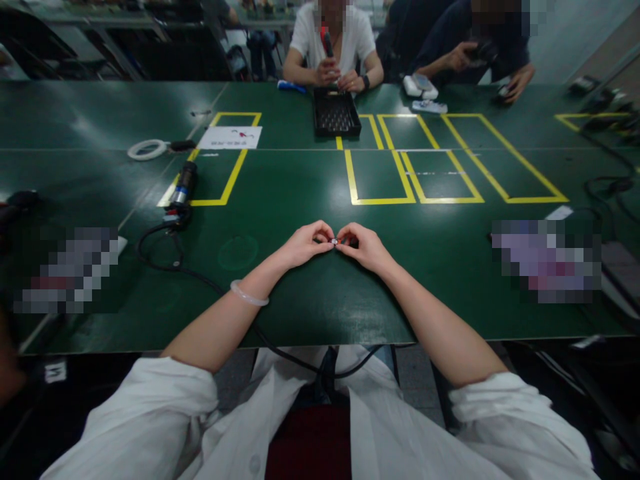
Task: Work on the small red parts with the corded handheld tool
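Both hands meet over the green table [320, 300], fingertips almost touching. Between them is a tiny white and red piece [335, 242], too small to name. My left hand [310, 244] pinches it from the left with thumb and forefinger. From the other side, my right hand [363, 247] closes thumb and fingers on its reddish end. The fingers cover most of the piece, so its full shape is hidden. A pale bangle [249, 294] circles my left wrist.
Yellow tape outlines [383, 200] mark the table. Left lie a black cylindrical device [184, 187] with a cable, a white sheet [231, 137] and a white coil [148, 149]. Opposite, a person [333, 47] works behind a black tray [337, 127]; another person [475, 50] sits right.
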{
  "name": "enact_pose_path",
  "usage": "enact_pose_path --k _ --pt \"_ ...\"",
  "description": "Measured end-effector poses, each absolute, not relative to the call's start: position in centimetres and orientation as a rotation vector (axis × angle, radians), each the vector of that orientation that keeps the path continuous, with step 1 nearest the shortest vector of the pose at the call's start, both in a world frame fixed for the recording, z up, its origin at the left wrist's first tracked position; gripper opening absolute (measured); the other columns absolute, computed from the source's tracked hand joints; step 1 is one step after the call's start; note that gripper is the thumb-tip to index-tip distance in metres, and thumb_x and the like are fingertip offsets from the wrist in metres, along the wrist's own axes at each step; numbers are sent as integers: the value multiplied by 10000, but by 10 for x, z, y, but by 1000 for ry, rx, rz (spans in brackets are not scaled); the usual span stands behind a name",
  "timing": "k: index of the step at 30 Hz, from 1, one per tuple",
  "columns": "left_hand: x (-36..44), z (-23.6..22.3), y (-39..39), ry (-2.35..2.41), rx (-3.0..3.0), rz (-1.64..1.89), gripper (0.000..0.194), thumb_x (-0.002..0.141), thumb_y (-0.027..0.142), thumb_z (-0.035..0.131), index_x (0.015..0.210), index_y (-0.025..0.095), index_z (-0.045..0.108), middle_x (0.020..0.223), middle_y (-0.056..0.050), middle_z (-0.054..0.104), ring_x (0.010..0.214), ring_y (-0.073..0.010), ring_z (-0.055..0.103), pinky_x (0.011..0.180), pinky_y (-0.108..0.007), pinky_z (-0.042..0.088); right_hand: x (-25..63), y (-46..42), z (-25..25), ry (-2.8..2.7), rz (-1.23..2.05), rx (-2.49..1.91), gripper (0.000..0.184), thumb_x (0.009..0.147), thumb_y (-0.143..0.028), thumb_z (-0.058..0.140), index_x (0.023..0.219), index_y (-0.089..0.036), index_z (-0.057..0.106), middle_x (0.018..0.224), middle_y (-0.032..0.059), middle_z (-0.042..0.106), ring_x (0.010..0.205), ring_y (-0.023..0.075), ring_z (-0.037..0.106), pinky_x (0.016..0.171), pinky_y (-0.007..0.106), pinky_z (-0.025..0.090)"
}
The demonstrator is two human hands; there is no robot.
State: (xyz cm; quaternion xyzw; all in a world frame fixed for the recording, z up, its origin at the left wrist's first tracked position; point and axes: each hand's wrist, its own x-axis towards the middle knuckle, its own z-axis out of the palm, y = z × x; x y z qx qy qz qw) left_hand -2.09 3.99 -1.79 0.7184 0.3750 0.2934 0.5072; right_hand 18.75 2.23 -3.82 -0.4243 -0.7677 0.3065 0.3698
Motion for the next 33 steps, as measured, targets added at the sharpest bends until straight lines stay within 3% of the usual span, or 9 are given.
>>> enact_pose_path --k 8,19,33 --pt "-19 -21 40 901 1634 732 329 750 301 749 972 133 573 944 -58 630 831 -137 618 800 -291 482 188 20 -33 -2031 685 -1090 77 845 -226 652 902 -200 607 873 17 609 744 147 583 701 278 439" --pt "-16 -20 35 955 1850 780 246 786 214 668 995 147 558 986 -46 619 826 -121 605 713 -234 457 186 18 -33 -2088 559 -1142 112 844 -191 621 942 -214 570 918 23 589 796 167 576 724 285 442" --pt "-17 -19 37 939 1779 773 265 815 322 674 975 135 575 948 -56 642 812 -133 614 774 -283 496 186 21 -37 -1913 805 -1040 132 849 -259 645 955 -198 596 859 21 656 718 148 587 679 283 462"
